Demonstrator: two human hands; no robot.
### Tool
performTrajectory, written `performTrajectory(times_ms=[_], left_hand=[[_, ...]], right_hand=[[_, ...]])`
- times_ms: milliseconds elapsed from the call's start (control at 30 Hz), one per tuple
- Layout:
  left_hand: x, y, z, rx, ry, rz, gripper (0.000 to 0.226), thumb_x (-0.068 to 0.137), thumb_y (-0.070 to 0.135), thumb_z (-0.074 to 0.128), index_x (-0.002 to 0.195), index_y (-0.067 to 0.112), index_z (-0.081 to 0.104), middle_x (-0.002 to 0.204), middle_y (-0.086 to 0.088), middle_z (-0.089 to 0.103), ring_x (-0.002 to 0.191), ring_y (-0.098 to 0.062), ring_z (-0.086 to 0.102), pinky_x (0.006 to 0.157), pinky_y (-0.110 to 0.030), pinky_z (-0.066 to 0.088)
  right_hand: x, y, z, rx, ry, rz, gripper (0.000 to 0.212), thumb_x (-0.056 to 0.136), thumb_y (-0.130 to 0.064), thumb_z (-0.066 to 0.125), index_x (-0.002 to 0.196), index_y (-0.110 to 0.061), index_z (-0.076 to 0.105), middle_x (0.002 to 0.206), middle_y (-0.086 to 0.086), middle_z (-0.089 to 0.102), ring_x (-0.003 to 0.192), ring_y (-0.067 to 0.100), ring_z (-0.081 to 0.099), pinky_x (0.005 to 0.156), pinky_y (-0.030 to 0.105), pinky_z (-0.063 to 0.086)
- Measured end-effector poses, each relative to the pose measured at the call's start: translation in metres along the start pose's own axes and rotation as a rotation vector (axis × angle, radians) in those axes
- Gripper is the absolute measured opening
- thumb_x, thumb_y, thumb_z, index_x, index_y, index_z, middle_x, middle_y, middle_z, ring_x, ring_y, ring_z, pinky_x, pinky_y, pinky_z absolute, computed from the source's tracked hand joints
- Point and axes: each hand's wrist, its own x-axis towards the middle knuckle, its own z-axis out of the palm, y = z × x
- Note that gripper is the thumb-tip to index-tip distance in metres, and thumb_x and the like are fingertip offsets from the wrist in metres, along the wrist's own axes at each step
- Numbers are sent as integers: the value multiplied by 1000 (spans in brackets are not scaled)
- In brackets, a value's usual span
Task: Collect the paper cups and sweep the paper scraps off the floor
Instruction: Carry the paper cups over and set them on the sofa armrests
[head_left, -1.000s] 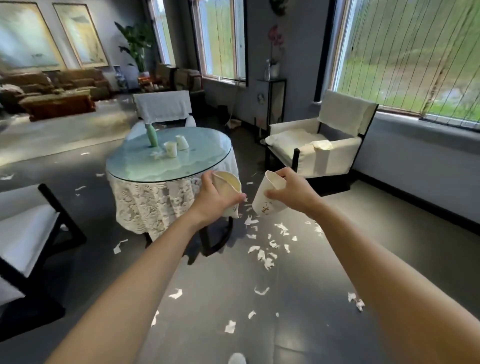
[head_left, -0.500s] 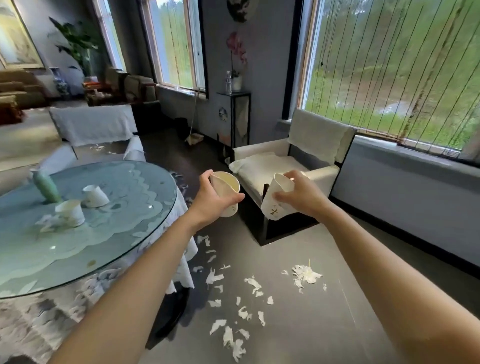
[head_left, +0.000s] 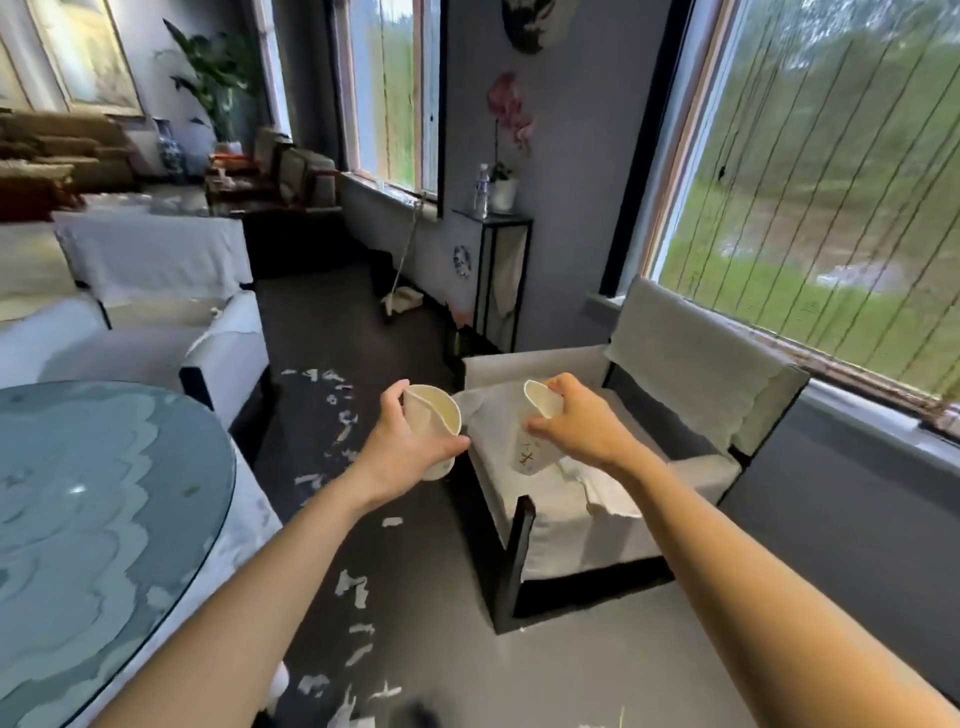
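My left hand (head_left: 402, 451) grips a white paper cup (head_left: 435, 415) with its mouth facing up and toward me. My right hand (head_left: 576, 423) grips a second, squashed paper cup (head_left: 530, 451) with a dark mark on its side. Both cups are held out in front of me, a short gap between them, above the armchair's near corner. White paper scraps (head_left: 353, 587) lie scattered on the dark floor between the table and the chair, with more scraps (head_left: 332, 400) farther back.
A round glass-topped table (head_left: 98, 519) fills the lower left. A white armchair (head_left: 623, 467) stands under the window on the right, another armchair (head_left: 171, 322) behind the table. A broom (head_left: 402, 265) leans by the far wall near a black side stand (head_left: 493, 280).
The view has moved forward and to the right past the table; the two cups on the table have left the view. Both hands still hold their cups, now over the right armchair.
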Motion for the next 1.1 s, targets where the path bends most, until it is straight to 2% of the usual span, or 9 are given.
performTrajectory(times_ms=[167, 300, 400, 467, 600, 733, 867, 967, 1100], left_hand=[[120, -21, 0, -6, 53, -106, 103, 73, 38, 78, 146, 25, 6, 146, -5, 29, 127, -22, 37, 105, -41, 38], [223, -40, 8, 9, 39, -99, 100, 76, 34, 76, 147, 20, 6, 144, -5, 28, 126, -21, 36, 99, -33, 37], [308, -61, -4, 10, 59, -99, 101, 76, 35, 76, 147, 20, 7, 144, -4, 29, 128, -21, 36, 99, -31, 34], [366, -77, -23, 6, 74, -119, 100, 76, 35, 76, 146, 21, 7, 145, -4, 30, 127, -21, 37, 99, -31, 34], [479, -91, -76, -24, 150, -133, 97, 76, 35, 76, 145, 22, 10, 143, -4, 33, 121, -19, 40, 99, -33, 38], [571, -104, -120, 21, 186, -140, 94, 78, 36, 74, 146, 23, 10, 143, -4, 34, 114, -14, 38, 89, -27, 32], [656, -126, -149, 43, 179, -155, 96, 77, 39, 74, 146, 24, 9, 143, -3, 33, 119, -15, 39, 91, -26, 33], [728, -155, -170, 61, 193, -160, 99, 75, 42, 76, 146, 24, 8, 144, -2, 33, 125, -17, 39, 95, -27, 33], [850, -195, -197, 70, 201, -176, 99, 75, 41, 76, 145, 25, 8, 141, -1, 35, 122, -18, 42, 92, -27, 35]], right_hand=[[112, 18, 10, 0, -82, -39, 36, 85, -23, 64, 117, -15, 47, 104, -2, 54, 92, 14, 54, 70, 23, 42], [209, 44, 13, 18, -56, -19, 28, 86, -23, 65, 107, -17, 47, 97, -6, 54, 84, 9, 52, 63, 18, 41], [307, 49, 26, 24, -34, 4, 39, 85, -21, 67, 118, -15, 46, 105, -3, 51, 94, 14, 52, 68, 21, 42], [379, 39, 42, 19, -43, 22, 49, 85, -21, 69, 127, -15, 44, 108, -2, 52, 97, 15, 52, 72, 24, 44], [518, -7, 77, 36, -82, -33, 51, 85, -21, 69, 128, -16, 43, 116, 2, 54, 102, 17, 52, 80, 30, 49], [621, -39, 111, 64, -131, -63, 52, 84, -23, 69, 129, -17, 43, 117, 1, 53, 98, 14, 49, 77, 28, 45], [721, -50, 144, 78, -187, -31, 52, 85, -22, 68, 130, -17, 42, 114, 1, 51, 98, 16, 49, 77, 30, 49], [801, -53, 174, 94, -197, -34, 52, 85, -23, 68, 130, -17, 42, 108, -2, 49, 94, 16, 50, 65, 24, 46], [926, -56, 210, 121, -196, -49, 52, 85, -23, 69, 129, -17, 43, 115, 1, 53, 100, 16, 51, 76, 26, 43]])
